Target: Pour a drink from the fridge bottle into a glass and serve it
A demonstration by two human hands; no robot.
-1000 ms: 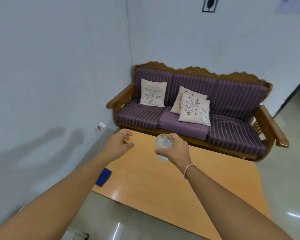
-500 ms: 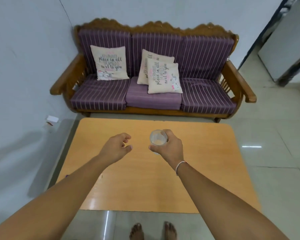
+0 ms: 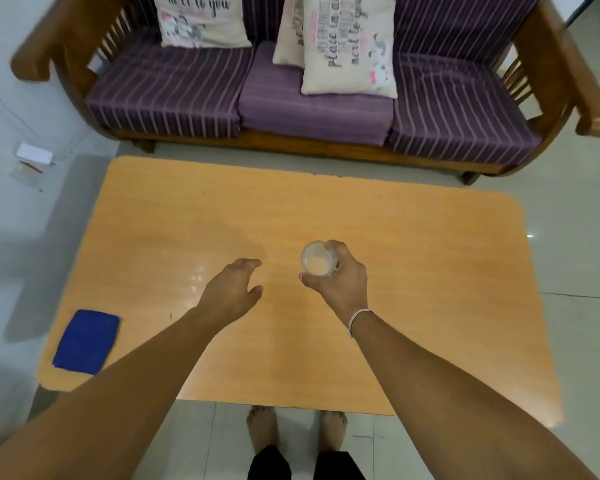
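over table (image 3: 430,271), right hand (image 3: 340,282) grips glass (image 3: 318,259).

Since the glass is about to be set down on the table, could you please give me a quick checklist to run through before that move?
1. Grip: the right hand has fingers and thumb curled round the glass: ok.
2. Glass upright, mouth facing up: ok.
3. Drink in the glass: pale liquid shows inside: ok.
4. Landing spot: the table around and ahead of the glass is bare wood: ok.
5. Left hand is apart from the glass, holding nothing: ok.
6. Blue cloth lies at the table's near left corner, well away from the glass: ok.
7. Whether the base already touches the table: cannot tell.
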